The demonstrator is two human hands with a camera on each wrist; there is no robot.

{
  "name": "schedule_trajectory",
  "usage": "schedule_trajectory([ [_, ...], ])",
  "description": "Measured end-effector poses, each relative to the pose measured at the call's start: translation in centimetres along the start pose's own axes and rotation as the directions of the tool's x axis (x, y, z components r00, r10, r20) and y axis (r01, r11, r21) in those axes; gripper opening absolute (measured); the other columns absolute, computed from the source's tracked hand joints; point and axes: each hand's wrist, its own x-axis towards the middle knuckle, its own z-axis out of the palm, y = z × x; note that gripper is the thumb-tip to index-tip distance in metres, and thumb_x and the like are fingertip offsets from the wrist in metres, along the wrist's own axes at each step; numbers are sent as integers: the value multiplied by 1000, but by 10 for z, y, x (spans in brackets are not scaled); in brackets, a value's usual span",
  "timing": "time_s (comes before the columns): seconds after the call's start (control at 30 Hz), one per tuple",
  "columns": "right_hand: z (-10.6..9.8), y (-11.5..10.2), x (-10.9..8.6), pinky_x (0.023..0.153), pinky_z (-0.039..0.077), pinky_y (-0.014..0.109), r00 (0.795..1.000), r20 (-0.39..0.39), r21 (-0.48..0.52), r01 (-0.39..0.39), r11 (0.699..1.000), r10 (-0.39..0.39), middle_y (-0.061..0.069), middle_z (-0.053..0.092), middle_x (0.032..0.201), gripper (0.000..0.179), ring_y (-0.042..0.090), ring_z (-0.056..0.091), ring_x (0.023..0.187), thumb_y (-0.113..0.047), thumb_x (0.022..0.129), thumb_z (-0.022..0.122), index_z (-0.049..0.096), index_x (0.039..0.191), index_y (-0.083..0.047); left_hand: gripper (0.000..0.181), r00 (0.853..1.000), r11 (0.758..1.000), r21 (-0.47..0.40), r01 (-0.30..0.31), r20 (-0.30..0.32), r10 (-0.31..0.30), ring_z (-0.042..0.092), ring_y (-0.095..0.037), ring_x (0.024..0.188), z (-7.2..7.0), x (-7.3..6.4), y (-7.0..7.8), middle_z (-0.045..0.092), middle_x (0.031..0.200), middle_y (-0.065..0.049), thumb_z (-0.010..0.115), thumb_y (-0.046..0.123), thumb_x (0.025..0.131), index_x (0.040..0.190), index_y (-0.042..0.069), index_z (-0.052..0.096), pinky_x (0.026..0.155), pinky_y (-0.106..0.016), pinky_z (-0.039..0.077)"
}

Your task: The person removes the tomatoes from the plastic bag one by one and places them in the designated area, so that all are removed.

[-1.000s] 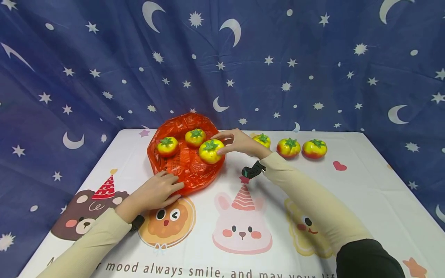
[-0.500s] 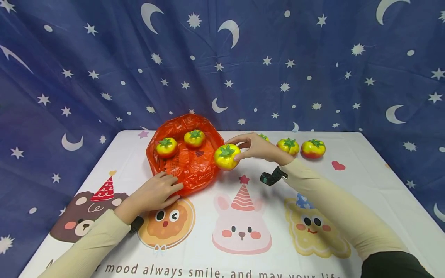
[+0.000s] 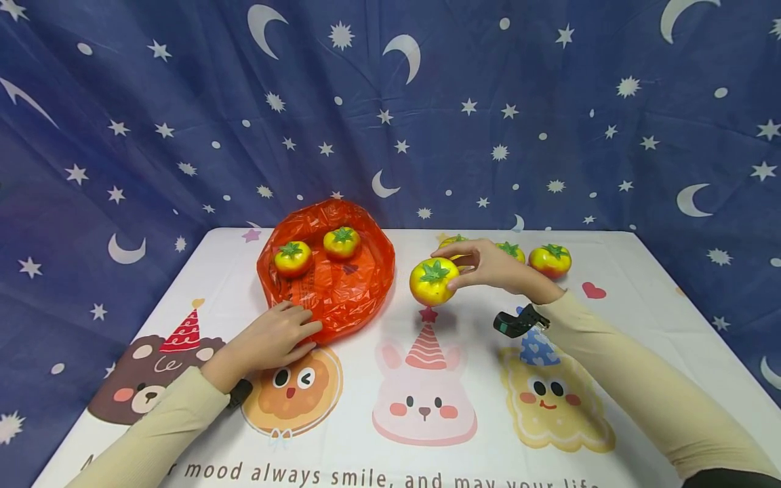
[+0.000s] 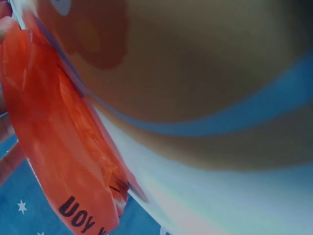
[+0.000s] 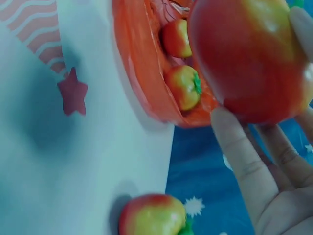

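Observation:
In the head view my right hand (image 3: 488, 266) holds a yellow-and-red tomato (image 3: 432, 283) between thumb and fingers, just right of the bag. Its shadow falls on the cloth below, and the right wrist view shows the red underside of this tomato (image 5: 244, 58) up close. An orange-red plastic bag (image 3: 342, 308) lies spread with its mouth up. Inside sit two tomatoes, one on the left (image 3: 293, 259) and one farther back (image 3: 342, 243). At the near rim my left hand (image 3: 268, 339) grips the bag; the left wrist view has the bag wall (image 4: 54, 127) between thumb and fingers.
Three more tomatoes stand along the back right: one at the right end (image 3: 550, 261), while the middle one (image 3: 511, 251) and the left one (image 3: 453, 242) are partly covered by my right hand. A white cartoon-print cloth (image 3: 342, 461) covers the table; a blue starry curtain (image 3: 457, 102) hangs behind.
My right hand has carried the tomato rightward, from over the bag's right side to outside it. The left hand stays at the rim.

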Motion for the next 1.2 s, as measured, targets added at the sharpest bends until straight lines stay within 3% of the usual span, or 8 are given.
schedule_trajectory([
  [0.33, -26, 8, -32, 85, 54, 29, 995, -79, -30, -58, 998, 56, 17, 50, 136, 59, 32, 57, 115, -17, 78, 75, 52, 131, -4, 26, 1000, 1000, 25, -10, -14, 11, 57, -18, 76, 1, 0, -2, 59, 79, 0, 72, 32, 79, 97, 16, 63, 83, -40, 49],
  [0.63, -43, 15, -54, 82, 53, 21, 989, -133, -34, -73, 997, 68, 16, 52, 134, 57, 5, 62, 99, -17, 81, 73, 50, 132, -5, 26, 1000, 1000, 26, -11, -21, 12, 57, -18, 77, 0, 0, -2, 59, 80, 0, 72, 32, 79, 97, 15, 63, 83, -40, 49],
  [0.9, -56, 24, -70, 81, 53, 19, 982, -184, -26, -56, 998, 50, -18, 56, 120, 54, 0, 60, 100, -15, 83, 70, 51, 132, -5, 26, 999, 999, 30, -18, -25, 19, 56, -18, 76, 1, 0, -3, 58, 79, 0, 72, 32, 79, 97, 15, 63, 82, -39, 49],
  [1.2, -68, 38, -89, 79, 52, 16, 966, -246, -54, -92, 994, 76, -25, 53, 114, 53, -6, 57, 99, -18, 86, 67, 48, 134, -5, 27, 1000, 1000, 16, -13, -6, 13, 57, -18, 78, 2, -1, -3, 61, 82, 0, 72, 33, 79, 98, 16, 64, 83, -40, 49],
])
